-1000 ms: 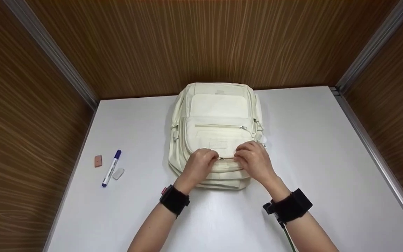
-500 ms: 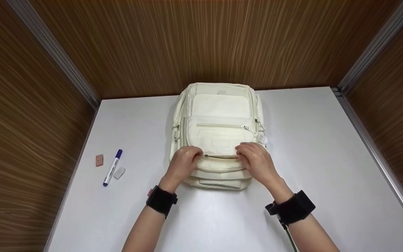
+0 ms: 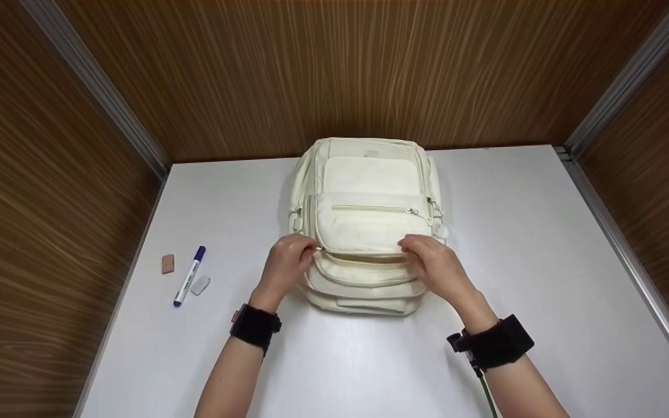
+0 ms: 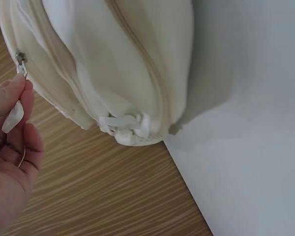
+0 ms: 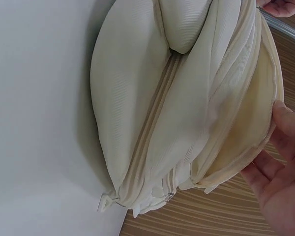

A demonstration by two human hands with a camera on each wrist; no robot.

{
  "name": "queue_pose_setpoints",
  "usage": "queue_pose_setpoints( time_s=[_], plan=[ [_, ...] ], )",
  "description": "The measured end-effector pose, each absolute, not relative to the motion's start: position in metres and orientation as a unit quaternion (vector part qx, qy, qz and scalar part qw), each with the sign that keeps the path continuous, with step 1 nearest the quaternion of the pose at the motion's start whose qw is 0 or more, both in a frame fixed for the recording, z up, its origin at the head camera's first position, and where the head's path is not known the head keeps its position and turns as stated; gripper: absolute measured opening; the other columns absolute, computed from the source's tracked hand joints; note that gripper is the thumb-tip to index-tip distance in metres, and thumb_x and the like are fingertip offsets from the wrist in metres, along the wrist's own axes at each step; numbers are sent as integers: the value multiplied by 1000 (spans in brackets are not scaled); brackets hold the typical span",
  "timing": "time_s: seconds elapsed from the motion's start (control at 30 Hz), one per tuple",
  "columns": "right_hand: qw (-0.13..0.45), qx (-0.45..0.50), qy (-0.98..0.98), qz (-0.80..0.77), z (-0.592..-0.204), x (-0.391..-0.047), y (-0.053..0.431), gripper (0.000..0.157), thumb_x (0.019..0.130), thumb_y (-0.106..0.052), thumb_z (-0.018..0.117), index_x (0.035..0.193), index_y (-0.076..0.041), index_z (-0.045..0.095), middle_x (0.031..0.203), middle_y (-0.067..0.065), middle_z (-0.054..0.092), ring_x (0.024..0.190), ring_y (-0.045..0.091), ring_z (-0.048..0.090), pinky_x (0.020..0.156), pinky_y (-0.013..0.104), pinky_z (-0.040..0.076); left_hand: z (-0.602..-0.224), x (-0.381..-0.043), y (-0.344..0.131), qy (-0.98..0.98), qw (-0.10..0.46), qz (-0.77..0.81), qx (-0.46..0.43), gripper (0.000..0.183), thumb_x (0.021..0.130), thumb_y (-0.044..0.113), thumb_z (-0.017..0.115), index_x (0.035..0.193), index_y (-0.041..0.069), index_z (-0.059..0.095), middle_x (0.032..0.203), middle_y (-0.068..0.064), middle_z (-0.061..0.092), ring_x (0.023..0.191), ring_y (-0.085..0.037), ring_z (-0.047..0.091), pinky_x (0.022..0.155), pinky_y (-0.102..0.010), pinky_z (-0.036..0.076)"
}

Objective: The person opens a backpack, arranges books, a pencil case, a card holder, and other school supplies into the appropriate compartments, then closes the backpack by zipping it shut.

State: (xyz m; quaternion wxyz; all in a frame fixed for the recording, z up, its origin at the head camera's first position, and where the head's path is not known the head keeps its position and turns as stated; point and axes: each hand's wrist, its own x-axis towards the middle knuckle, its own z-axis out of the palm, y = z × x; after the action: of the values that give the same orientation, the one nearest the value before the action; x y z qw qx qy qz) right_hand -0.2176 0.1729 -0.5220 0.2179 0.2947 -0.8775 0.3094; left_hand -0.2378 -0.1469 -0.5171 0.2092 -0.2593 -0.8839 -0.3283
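Observation:
A cream backpack lies flat on the white table, its front pocket facing up. My left hand pinches a zipper pull between thumb and forefinger at the left side of that pocket; a pale tab hangs from it in the left wrist view. My right hand holds the edge of the pocket flap on the right side, thumb on one face and fingers on the other. Between the hands the pocket gapes, showing a yellowish lining in the right wrist view.
Left of the backpack lie a pink eraser, a white marker with a blue cap, and a white eraser-like block. Wood-grain panels stand around the back and sides of the table.
My left hand has drawn the zipper pull leftward along the pocket edge, and the pocket gap has widened. My right hand has stayed at the flap, lifting it slightly.

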Motion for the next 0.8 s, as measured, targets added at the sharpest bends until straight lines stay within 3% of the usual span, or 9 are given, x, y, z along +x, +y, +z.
queue_pose_setpoints(
  time_s=[0.23,0.57,0.8],
  plan=[
    [208,317,-866,326,-518,-220,178,15,89,3,69,102,-4,68,102,9,69,101,28,66,83,42,54,-522,-252,-149,-887,258,-291,-250,10,80,-7,74,83,1,69,80,-9,69,75,-26,64,69,-38,51],
    [192,326,-861,340,-515,-222,181,15,90,4,67,103,-4,68,104,9,70,100,27,66,83,42,53,-523,-276,-144,-899,275,-251,-230,8,82,-7,73,83,-1,67,81,-14,67,78,-31,64,73,-41,51],
    [192,327,-859,345,-516,-223,182,15,90,4,67,103,-3,68,102,8,71,100,27,67,83,41,54,-520,-295,-139,-911,284,-206,-216,5,83,-7,70,83,-2,69,77,-14,65,73,-31,63,68,-42,50]
  ],
)
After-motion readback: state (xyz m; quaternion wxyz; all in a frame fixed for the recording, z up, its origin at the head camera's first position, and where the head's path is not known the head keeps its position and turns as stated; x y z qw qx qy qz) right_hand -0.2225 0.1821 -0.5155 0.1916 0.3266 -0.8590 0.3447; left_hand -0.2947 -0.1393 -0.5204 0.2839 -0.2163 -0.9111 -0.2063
